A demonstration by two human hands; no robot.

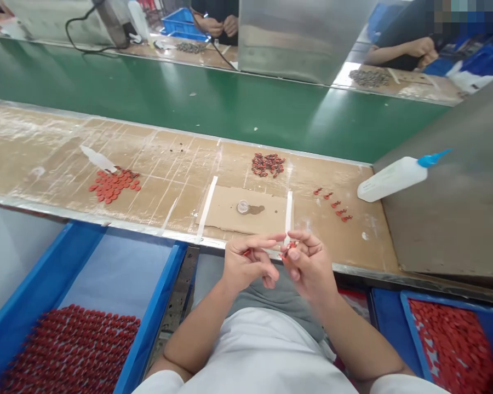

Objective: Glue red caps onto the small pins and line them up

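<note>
Both hands are close together over the front edge of the bench. My right hand [312, 262] pinches a small red part [288, 253] between thumb and fingers. Just left of it, my left hand [252, 260] has its index finger stretched toward the red part, and a bit of red shows inside its curled fingers. Beyond them a small clear cup [242, 207] stands on a cardboard sheet [222, 210] beside a dark wet stain. Several upright red pieces [336, 204] stand in a slanting row to the right. A pile of red and dark parts [268, 164] lies behind the cardboard.
Red discs [110, 186] lie at the left by a white tube [98, 159]. A white bottle with blue tip [394, 178] leans at the right against a metal panel. Blue bins [170, 273] of red parts sit below the bench. Other people's hands [216, 26] work across the green belt [222, 109].
</note>
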